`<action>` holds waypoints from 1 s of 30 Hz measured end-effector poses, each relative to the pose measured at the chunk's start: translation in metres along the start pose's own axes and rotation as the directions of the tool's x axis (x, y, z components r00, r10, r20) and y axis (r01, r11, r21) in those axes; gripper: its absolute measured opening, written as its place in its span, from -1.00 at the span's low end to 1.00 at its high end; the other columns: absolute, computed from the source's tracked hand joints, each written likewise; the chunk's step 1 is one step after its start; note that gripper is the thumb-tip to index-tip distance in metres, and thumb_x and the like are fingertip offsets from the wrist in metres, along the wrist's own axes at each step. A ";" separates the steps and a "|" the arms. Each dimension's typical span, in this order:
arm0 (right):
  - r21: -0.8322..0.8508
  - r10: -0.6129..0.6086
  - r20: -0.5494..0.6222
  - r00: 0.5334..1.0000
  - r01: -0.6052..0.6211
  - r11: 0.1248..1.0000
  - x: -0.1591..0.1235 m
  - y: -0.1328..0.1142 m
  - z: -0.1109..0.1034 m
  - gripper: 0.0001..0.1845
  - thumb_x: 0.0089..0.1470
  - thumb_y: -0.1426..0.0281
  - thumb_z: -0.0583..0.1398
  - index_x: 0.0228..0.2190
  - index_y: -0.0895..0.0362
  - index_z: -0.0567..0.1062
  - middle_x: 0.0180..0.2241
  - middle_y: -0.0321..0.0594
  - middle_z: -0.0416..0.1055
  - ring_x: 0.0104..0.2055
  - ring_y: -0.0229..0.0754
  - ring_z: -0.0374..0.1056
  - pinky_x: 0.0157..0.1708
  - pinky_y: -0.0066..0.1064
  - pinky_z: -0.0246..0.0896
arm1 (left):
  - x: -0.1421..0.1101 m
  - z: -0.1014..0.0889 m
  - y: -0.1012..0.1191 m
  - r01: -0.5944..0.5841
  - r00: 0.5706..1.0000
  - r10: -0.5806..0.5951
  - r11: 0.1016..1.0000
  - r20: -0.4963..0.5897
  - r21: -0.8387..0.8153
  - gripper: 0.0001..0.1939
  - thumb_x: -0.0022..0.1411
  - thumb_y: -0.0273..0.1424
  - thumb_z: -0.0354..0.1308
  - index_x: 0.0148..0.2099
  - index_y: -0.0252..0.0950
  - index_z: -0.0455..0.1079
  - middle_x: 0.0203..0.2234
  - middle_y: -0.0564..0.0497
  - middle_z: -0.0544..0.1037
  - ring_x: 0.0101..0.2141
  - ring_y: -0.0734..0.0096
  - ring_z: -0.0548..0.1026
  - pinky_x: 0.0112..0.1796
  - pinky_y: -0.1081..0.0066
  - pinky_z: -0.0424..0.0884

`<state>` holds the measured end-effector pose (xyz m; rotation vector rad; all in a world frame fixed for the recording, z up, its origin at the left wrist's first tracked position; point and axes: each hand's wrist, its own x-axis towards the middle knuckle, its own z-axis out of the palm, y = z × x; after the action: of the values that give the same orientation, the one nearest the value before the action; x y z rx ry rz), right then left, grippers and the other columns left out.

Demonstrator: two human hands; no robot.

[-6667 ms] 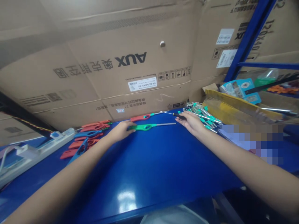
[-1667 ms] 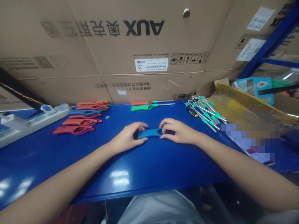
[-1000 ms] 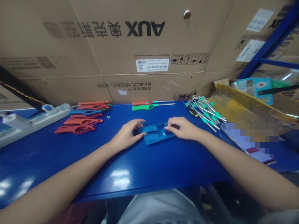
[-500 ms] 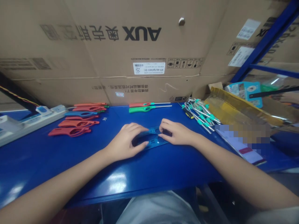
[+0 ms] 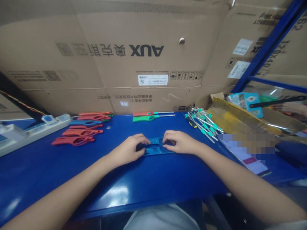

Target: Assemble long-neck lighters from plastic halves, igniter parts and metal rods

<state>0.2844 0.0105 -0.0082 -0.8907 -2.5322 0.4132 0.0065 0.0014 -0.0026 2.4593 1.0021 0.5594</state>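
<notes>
Two blue plastic lighter shell halves lie side by side, insides up, on the blue table in front of me. My left hand grips their left end with curled fingers. My right hand pinches their right end, fingertips on the far half.
Red and blue empty shells are piled at the left, beside a white power strip. A red lighter and a green lighter lie at the back. Metal rods with teal fittings and a screwdriver lie at the right. Cardboard boxes wall the back.
The closed blue shell between my hands was split open; its two halves now lie flat, side by side. My head tilted up slightly.
</notes>
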 end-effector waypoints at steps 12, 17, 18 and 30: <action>-0.159 -0.097 -0.009 0.995 0.095 0.983 -0.001 -0.004 -0.003 -0.80 0.25 0.31 0.20 -0.26 0.07 0.64 -0.20 -0.23 0.58 -0.26 -0.20 0.51 -0.32 -0.42 0.28 | -0.003 -0.004 -0.005 -0.096 0.995 0.095 0.992 0.017 0.080 -0.73 0.25 -0.41 0.16 0.00 -0.21 0.49 -0.14 -0.06 0.54 -0.07 0.20 0.48 0.01 0.21 0.41; -0.098 -0.075 -0.040 0.996 0.071 0.993 0.000 -0.002 0.000 -0.79 0.26 0.28 0.20 -0.28 0.06 0.64 -0.22 -0.22 0.57 -0.26 -0.21 0.50 -0.29 -0.43 0.30 | -0.004 -0.004 -0.004 -0.094 0.996 0.093 0.993 0.015 0.071 -0.73 0.22 -0.45 0.15 -0.02 -0.22 0.49 -0.16 -0.05 0.54 -0.07 0.20 0.48 0.02 0.21 0.42; -0.095 -0.075 -0.039 0.996 0.071 0.993 0.000 -0.002 0.000 -0.78 0.26 0.28 0.20 -0.28 0.07 0.64 -0.22 -0.22 0.57 -0.25 -0.21 0.50 -0.28 -0.43 0.30 | -0.004 -0.004 -0.004 -0.088 0.996 0.088 0.994 0.012 0.064 -0.73 0.21 -0.45 0.15 -0.03 -0.22 0.48 -0.16 -0.05 0.54 -0.08 0.20 0.48 0.01 0.21 0.42; -0.412 -0.173 -0.025 0.985 0.148 0.899 0.001 -0.007 0.002 -0.71 0.32 0.23 0.13 -0.28 0.06 0.63 -0.22 -0.21 0.60 -0.29 -0.20 0.49 -0.36 -0.39 0.20 | -0.006 0.002 -0.002 -0.089 0.996 0.090 0.990 -0.003 0.109 -0.66 0.12 -0.58 0.09 -0.05 -0.24 0.42 -0.21 -0.04 0.49 -0.12 0.23 0.46 -0.04 0.25 0.43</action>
<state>0.2791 0.0052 -0.0073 -0.8081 -2.6541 -0.2054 0.0025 -0.0017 -0.0064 2.6109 0.9527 0.5573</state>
